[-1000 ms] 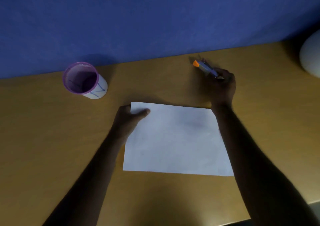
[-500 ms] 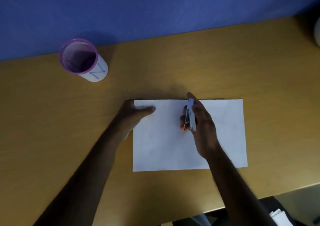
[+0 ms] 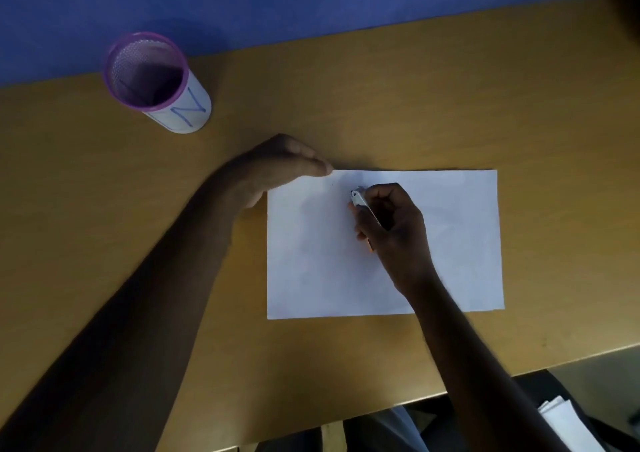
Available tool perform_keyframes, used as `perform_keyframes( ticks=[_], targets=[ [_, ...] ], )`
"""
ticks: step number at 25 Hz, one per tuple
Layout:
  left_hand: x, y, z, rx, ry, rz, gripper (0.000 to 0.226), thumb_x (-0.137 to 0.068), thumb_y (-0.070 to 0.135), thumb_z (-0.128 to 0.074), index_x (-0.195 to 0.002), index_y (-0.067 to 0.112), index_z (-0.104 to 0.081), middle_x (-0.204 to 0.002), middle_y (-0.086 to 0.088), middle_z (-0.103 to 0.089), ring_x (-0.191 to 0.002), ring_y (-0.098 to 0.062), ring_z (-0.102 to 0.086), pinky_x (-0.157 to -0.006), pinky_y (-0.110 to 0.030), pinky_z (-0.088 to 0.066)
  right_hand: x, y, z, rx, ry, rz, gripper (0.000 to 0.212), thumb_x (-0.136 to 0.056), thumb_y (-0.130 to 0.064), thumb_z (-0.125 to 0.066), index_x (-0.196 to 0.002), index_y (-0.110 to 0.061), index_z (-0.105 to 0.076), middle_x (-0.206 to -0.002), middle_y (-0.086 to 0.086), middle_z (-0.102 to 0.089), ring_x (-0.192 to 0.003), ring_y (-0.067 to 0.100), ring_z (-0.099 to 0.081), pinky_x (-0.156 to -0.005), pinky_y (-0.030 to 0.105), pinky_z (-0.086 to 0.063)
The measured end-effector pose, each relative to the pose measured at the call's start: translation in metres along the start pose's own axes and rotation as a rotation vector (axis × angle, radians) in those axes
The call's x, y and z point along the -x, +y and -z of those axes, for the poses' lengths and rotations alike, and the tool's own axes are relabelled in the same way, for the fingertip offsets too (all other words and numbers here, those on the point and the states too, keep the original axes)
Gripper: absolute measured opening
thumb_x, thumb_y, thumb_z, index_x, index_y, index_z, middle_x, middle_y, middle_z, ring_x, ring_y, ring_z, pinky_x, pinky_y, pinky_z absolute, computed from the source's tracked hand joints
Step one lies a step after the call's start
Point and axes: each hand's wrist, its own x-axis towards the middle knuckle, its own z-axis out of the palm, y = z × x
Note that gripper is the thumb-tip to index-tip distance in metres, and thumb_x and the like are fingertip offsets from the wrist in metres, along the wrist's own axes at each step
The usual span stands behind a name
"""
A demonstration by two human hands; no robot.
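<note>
step: about to mark | right hand (image 3: 391, 230) grips pen (image 3: 358, 199) over paper (image 3: 450, 243), flat on surface (image 3: 381, 88) | left hand (image 3: 277, 164) released, straight fingers at paper's far-left corner | next, likely: tip down, sheet pinned

The right hand (image 3: 391, 230) hid most of the pen (image 3: 358, 198); the left hand (image 3: 277, 167) covered one far corner of the paper (image 3: 450, 226).
</note>
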Motion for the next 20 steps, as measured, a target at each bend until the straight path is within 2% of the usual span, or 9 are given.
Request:
perform_keyframes(
  ticks=[3,5,8,12,15,18,20],
  targets=[
    [-0.005,-0.009,-0.008,-0.127,-0.077,0.027,0.031,-0.093,0.027,-0.076,-0.121,0.015,-0.075,-0.123,0.016,-0.066,-0.108,-0.001,-0.059,-0.082,-0.009,-0.042,0.0,-0.001,-0.001,0.063,0.012,-0.011,0.016,-0.095,-0.019,-0.075,-0.108,-0.025,-0.069,-0.094,-0.004,-0.076,-0.081,0.016,-0.074,-0.07,0.027,-0.059],
    [-0.004,-0.02,-0.013,-0.103,-0.055,0.017,0.039,-0.093,0.027,-0.075,-0.129,0.013,-0.071,-0.125,0.019,-0.06,-0.109,0.003,-0.055,-0.08,-0.007,-0.038,0.001,-0.001,-0.002,0.108,0.055,0.0,0.018,-0.093,-0.022,-0.078,-0.109,-0.026,-0.072,-0.099,-0.006,-0.077,-0.086,0.012,-0.073,-0.074,0.022,-0.058],
    [-0.003,-0.025,-0.014,-0.047,-0.037,0.026,0.029,-0.092,0.027,-0.076,-0.118,0.014,-0.075,-0.115,0.017,-0.071,-0.108,0.001,-0.062,-0.082,-0.011,-0.042,-0.001,-0.004,-0.002,0.377,0.131,0.206,0.025,-0.091,-0.021,-0.079,-0.115,-0.02,-0.074,-0.11,-0.006,-0.074,-0.092,0.002,-0.065,-0.077,0.004,-0.048],
    [-0.002,-0.026,-0.014,-0.039,-0.028,0.032,0.021,-0.092,0.026,-0.076,-0.111,0.017,-0.078,-0.104,0.018,-0.074,-0.095,0.007,-0.064,-0.078,-0.009,-0.043,-0.007,-0.009,-0.003,0.541,0.132,0.359,0.028,-0.09,-0.017,-0.079,-0.117,-0.015,-0.075,-0.11,0.0,-0.073,-0.093,-0.002,-0.058,-0.08,-0.001,-0.044],
    [-0.002,-0.025,-0.014,-0.033,-0.011,0.02,0.022,-0.09,0.026,-0.078,-0.111,0.019,-0.078,-0.096,0.024,-0.071,-0.088,0.011,-0.063,-0.075,-0.006,-0.043,-0.012,-0.013,-0.005,0.617,0.1,0.402,0.027,-0.09,-0.016,-0.079,-0.117,-0.014,-0.075,-0.107,0.002,-0.073,-0.091,0.004,-0.061,-0.079,-0.001,-0.04],
    [-0.003,-0.025,-0.015,-0.008,0.008,0.013,0.025,-0.089,0.025,-0.079,-0.112,0.017,-0.078,-0.099,0.02,-0.072,-0.098,0.002,-0.06,-0.083,-0.013,-0.044,-0.012,-0.016,-0.007,0.657,0.1,0.399,0.027,-0.09,-0.016,-0.079,-0.116,-0.012,-0.075,-0.107,0.004,-0.073,-0.091,0.013,-0.066,-0.079,-0.001,-0.036],
    [-0.003,-0.025,-0.015,-0.005,0.009,0.026,0.028,-0.088,0.023,-0.08,-0.115,0.015,-0.077,-0.106,0.016,-0.071,-0.102,0.0,-0.059,-0.085,-0.014,-0.043,-0.012,-0.017,-0.008,0.667,0.097,0.405,0.026,-0.09,-0.015,-0.079,-0.115,-0.009,-0.075,-0.108,0.007,-0.074,-0.092,0.016,-0.068,-0.081,0.004,-0.041]
  ],
)
